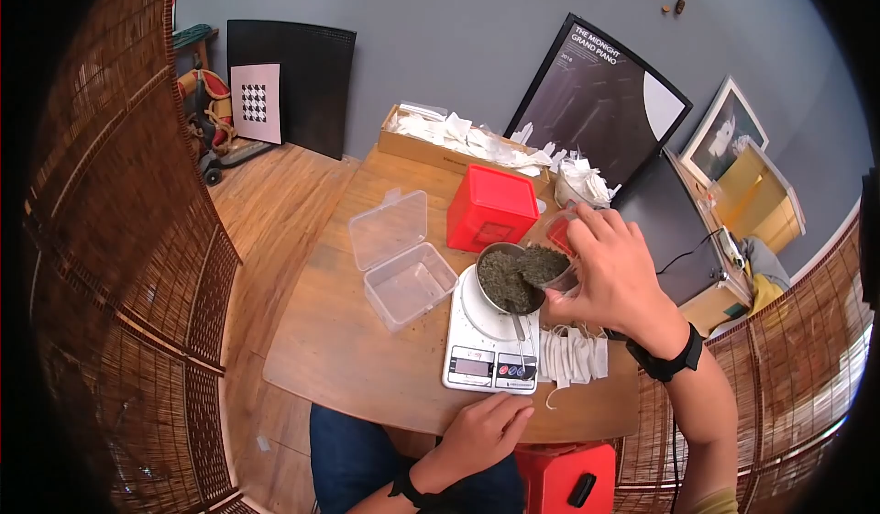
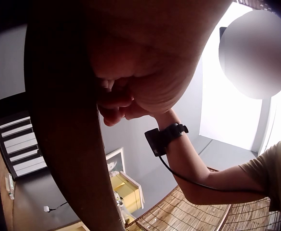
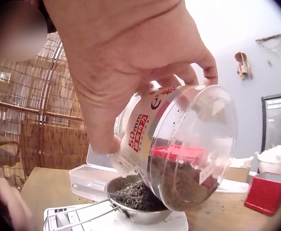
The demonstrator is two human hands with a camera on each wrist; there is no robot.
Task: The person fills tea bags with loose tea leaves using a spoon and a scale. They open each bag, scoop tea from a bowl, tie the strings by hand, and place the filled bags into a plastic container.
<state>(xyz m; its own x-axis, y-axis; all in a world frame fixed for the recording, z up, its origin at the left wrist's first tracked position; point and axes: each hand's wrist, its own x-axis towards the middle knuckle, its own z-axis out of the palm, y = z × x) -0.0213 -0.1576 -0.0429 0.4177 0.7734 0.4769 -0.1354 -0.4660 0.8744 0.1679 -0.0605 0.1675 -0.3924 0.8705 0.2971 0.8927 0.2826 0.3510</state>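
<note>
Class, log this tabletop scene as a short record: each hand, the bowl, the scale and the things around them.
Right hand: grips a clear plastic jar, tilted over the metal bowl
Left hand: at the near edge of the table
Bowl contents: dark dried leaves
Digital scale: under the bowl; reading illegible
Left of scale: clear plastic box, lid open
Behind bowl: red box
Right of scale: white tea bags, in a row

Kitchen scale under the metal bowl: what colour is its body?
White; the scale shows best in the head view.
</note>
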